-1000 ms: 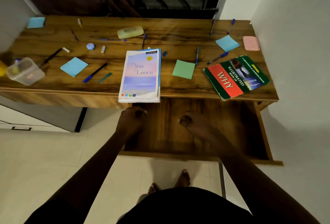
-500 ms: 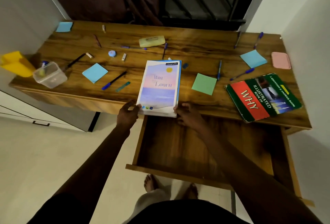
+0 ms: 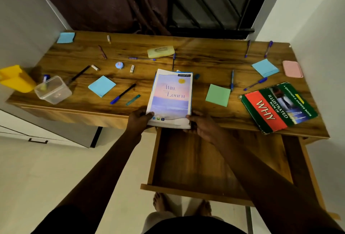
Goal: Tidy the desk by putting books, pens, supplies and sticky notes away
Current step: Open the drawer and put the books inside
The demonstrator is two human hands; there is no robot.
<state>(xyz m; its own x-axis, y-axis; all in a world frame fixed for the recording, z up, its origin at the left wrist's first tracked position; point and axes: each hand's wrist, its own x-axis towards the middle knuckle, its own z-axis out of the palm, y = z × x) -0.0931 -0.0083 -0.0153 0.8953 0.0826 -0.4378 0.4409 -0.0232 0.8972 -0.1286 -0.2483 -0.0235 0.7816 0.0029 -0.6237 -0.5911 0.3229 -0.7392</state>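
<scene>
The pastel-covered paperback notebook (image 3: 170,97), mid-frame at the front edge of the wooden bench (image 3: 205,62), is grasped by fingers of the left hand (image 3: 139,122) and right hand (image 3: 203,127); lowering into the open wooden drawer (image 3: 186,159) below is judged next.

I see my left hand (image 3: 139,121) and right hand (image 3: 202,126) gripping the near corners of the pastel notebook (image 3: 171,97) at the desk's (image 3: 205,62) front edge, above the open drawer (image 3: 196,163); a green sticky pad (image 3: 218,95) lies just right of it.
</scene>
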